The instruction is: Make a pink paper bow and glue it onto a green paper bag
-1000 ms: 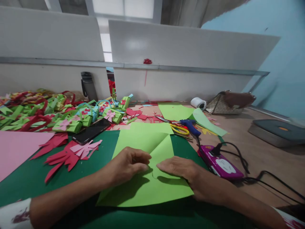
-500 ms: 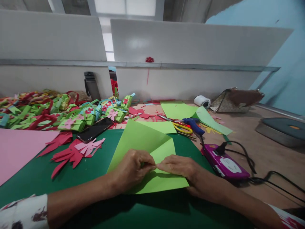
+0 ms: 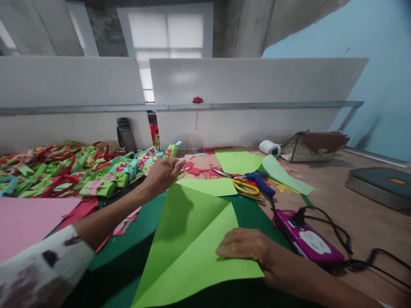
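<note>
A light green sheet of paper (image 3: 192, 239) lies in front of me, with a diagonal crease running across it and its near edge lifted. My right hand (image 3: 245, 248) grips the sheet at its right side, fingers on top and the edge against the palm. Off the paper, my left hand (image 3: 163, 173) is raised beyond its far left corner, fingers curled closed. What they hold, if anything, is hidden. Beneath the sheet is a dark green work surface (image 3: 118, 256). Red paper cut-outs (image 3: 85, 209) and pink paper strips (image 3: 126, 220) lie partly behind my left forearm.
Finished-looking green paper bags (image 3: 99, 186) heap at the left, near a pink sheet (image 3: 32, 222) and a bottle (image 3: 126, 134). Yellow-handled scissors (image 3: 245, 188), a blue glue gun (image 3: 261, 184) and a purple power strip (image 3: 308, 235) with cables lie right. A handbag (image 3: 316, 145) sits behind.
My left hand has let go of the green sheet and moved up and away. The sheet has opened out and come nearer. My right hand stays on it; the view has tilted up.
</note>
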Available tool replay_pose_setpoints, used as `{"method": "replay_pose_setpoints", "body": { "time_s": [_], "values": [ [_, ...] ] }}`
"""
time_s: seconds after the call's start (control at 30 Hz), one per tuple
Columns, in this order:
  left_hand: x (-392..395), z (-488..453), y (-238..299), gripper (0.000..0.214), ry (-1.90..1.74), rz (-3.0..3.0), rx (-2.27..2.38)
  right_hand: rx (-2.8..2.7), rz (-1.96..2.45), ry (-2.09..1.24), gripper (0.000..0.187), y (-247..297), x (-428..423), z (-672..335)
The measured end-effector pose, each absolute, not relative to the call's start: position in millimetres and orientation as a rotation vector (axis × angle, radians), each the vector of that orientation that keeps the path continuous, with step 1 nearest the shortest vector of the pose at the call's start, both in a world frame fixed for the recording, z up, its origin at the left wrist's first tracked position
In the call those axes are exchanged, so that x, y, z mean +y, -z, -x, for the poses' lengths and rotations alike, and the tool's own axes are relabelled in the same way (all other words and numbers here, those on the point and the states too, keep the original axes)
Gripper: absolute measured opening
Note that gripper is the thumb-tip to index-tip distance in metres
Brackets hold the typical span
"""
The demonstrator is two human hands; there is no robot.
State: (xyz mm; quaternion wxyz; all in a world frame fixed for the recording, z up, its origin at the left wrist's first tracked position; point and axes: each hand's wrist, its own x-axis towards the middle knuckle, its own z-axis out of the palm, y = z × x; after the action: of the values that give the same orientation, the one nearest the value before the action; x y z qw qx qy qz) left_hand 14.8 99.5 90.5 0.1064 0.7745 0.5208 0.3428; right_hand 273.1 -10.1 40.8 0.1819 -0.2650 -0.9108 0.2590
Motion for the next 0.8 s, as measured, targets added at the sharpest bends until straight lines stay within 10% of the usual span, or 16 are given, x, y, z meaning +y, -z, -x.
{"method": "replay_pose_setpoints", "body": {
  "time_s": [0.57,0.67,0.8],
  "values": [
    [141.3,-0.6,-87.4,0.025,-1.062,-2.486,1.748,-2.507,0.786,-0.769,0.037,-43.3,-2.1,-280.5],
    [113.6,-0.4,-90.5,0.052,-1.101,-2.568,1.576,-2.460,0.786,-0.761,0.039,-40.7,0.9,-284.2],
    [45.1,-0.6,-90.9,0.035,-0.796,-2.666,1.014,-2.374,0.802,-0.943,0.028,-44.8,2.2,-282.1]
  ]
}}
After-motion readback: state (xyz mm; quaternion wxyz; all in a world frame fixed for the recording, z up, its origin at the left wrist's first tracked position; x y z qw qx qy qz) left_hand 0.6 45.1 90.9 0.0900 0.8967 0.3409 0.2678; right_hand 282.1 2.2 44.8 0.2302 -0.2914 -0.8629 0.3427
